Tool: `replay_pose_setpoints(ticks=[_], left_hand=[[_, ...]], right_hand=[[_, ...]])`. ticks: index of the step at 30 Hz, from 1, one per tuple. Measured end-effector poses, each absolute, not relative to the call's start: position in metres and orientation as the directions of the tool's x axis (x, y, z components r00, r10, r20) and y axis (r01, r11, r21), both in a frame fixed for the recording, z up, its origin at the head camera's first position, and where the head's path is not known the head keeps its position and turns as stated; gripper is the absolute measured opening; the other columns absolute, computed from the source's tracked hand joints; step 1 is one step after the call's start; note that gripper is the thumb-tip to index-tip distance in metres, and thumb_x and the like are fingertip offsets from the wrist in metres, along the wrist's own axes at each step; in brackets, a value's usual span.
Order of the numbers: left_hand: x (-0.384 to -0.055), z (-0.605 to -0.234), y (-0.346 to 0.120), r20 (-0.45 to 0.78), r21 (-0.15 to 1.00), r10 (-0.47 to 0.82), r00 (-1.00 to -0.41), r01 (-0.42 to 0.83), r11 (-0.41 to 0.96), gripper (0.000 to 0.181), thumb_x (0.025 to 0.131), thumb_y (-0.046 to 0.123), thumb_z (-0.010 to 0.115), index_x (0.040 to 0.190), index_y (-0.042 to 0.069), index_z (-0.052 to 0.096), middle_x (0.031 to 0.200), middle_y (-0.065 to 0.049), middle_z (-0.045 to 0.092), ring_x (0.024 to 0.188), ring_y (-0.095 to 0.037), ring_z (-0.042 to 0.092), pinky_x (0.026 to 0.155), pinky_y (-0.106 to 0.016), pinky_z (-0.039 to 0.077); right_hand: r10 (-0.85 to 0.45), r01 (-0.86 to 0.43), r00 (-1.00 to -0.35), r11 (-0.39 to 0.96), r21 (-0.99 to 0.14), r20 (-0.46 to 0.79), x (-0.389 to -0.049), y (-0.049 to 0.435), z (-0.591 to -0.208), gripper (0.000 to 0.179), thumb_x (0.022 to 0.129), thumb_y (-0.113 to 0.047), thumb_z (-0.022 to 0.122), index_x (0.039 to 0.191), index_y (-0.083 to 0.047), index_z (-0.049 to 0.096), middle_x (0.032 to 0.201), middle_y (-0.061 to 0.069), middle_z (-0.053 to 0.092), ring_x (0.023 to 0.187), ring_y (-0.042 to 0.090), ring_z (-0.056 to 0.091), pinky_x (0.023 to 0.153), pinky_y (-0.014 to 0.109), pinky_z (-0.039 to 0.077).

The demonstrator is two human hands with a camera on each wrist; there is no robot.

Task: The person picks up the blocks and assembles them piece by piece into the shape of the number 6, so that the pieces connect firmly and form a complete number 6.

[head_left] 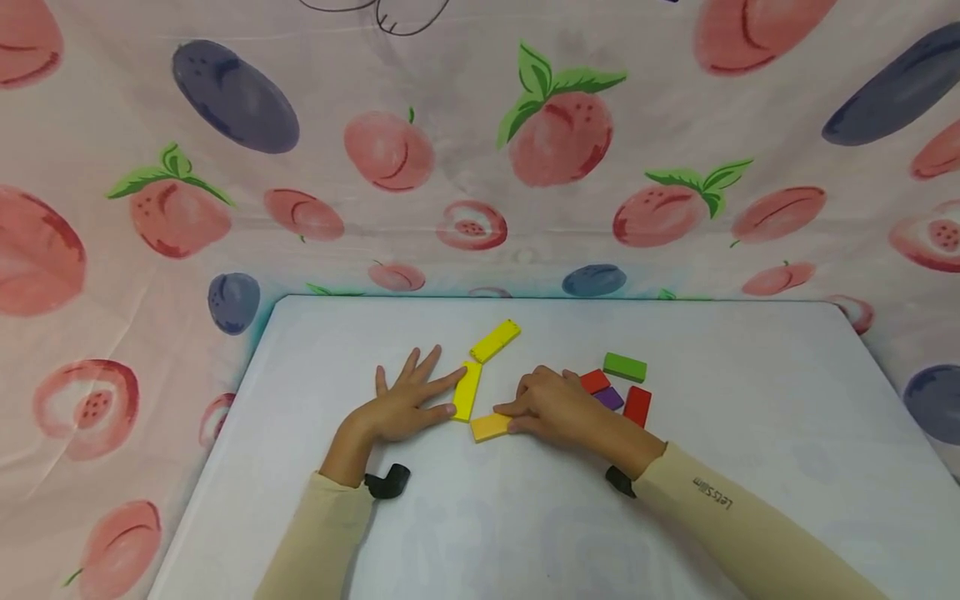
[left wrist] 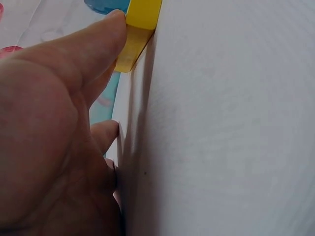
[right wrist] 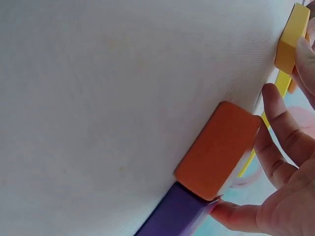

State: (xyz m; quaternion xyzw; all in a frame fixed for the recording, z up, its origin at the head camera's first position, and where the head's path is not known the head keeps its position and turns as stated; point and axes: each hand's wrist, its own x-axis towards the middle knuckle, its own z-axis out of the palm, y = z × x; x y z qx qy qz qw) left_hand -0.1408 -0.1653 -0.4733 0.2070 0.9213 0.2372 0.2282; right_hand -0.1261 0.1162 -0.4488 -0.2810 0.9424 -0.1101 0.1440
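Observation:
My left hand [head_left: 405, 407] rests on the table with spread, mostly straight fingers. Its thumb and index finger touch the left side of a flat yellow block [head_left: 468, 392]; the left wrist view shows the thumb against the yellow block [left wrist: 143, 14]. With thumb and index finger, my right hand [head_left: 558, 408] pinches the right end of a yellow-orange block [head_left: 490, 428], whose left end lies just below the yellow one. Another yellow block [head_left: 496, 341] slants away at the upper end. In the right wrist view, an orange block [right wrist: 219, 150] lies by the other fingers.
Beside the right hand lie a red block [head_left: 596, 382], a purple block [head_left: 610, 398], a second red block [head_left: 637, 406] and a green block [head_left: 625, 367]. The white table [head_left: 525, 533] meets a fruit-printed cloth [head_left: 465, 167] at its far edge.

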Motion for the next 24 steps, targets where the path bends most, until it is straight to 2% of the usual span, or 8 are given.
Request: replay_pose_setpoints(ticks=[12, 24], left_hand=[[-0.1417, -0.4715, -0.1659, -0.323, 0.538, 0.488, -0.811, 0.267, 0.8, 0.063, 0.101, 0.055, 0.054, 0.158, 0.044, 0.031, 0.174, -0.001, -0.004, 0.159, -0.032, -0.016, 0.111, -0.077, -0.019], [-0.1397, -0.4707, -0.1653, -0.312, 0.547, 0.497, -0.81, 0.275, 0.791, 0.062, 0.102, 0.054, 0.054, 0.159, 0.042, 0.031, 0.174, -0.003, -0.004, 0.159, -0.034, -0.015, 0.111, -0.077, -0.019]], right_hand=[[-0.567, -0.502, -0.793, 0.815, -0.29, -0.221, -0.1293, 0.1157, -0.4464, 0.04, 0.087, -0.043, 0.08, 0.126, -0.043, 0.071, 0.099, -0.01, 0.07, 0.096, 0.008, 0.052, 0.089, 0.049, 0.051], [-0.57, -0.485, -0.786, 0.809, -0.333, -0.239, -0.1309, 0.1149, -0.4453, 0.04, 0.086, -0.04, 0.081, 0.125, -0.041, 0.071, 0.093, -0.011, 0.069, 0.091, 0.008, 0.051, 0.087, 0.046, 0.051]])
